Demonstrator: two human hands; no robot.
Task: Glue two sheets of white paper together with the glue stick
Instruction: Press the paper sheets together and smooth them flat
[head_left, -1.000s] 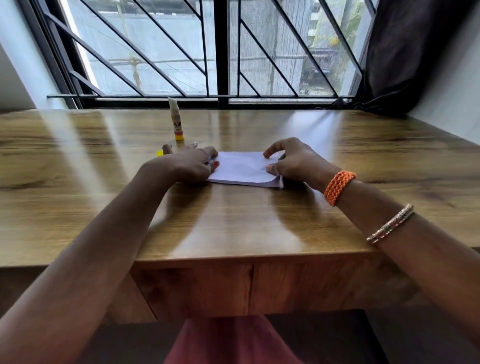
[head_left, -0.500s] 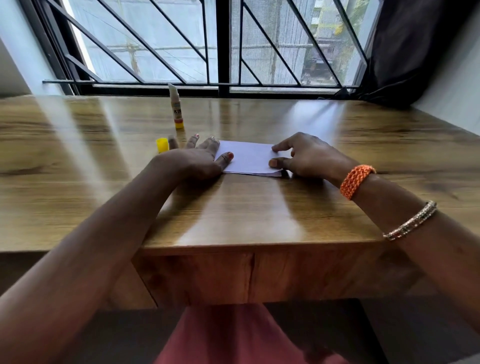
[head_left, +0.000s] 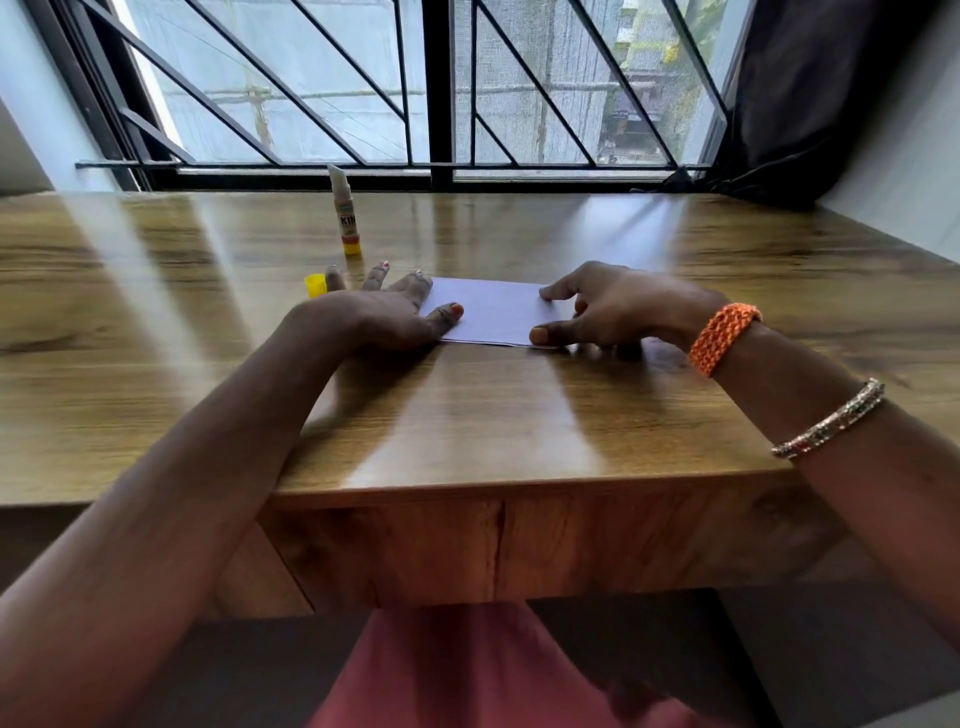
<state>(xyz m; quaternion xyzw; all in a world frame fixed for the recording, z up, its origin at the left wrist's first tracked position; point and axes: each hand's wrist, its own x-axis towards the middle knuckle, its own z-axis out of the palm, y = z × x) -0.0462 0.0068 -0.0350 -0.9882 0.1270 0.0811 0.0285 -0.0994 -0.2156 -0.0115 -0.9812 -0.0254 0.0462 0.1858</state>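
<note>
White paper (head_left: 493, 312) lies flat on the wooden table (head_left: 467, 415) between my hands; I cannot tell one sheet from the other. My left hand (head_left: 384, 312) rests flat with fingers spread, its thumb and forefinger on the paper's left edge. On the right edge sits my right hand (head_left: 613, 309), thumb and forefinger tips touching the sheet. The glue stick (head_left: 345, 218) stands upright and uncapped behind my left hand, apart from it. Its yellow cap (head_left: 315, 286) stands on the table just left of my left fingers.
A barred window (head_left: 436, 93) runs along the table's far edge. A dark curtain (head_left: 810, 93) hangs at the back right. The table's near edge (head_left: 519, 486) is close to my body, with red cloth (head_left: 467, 670) on my lap below.
My left hand has opened from curled to flat and spread, sliding to the paper's left edge. My right hand has shifted slightly on the right edge. The view has tilted a little.
</note>
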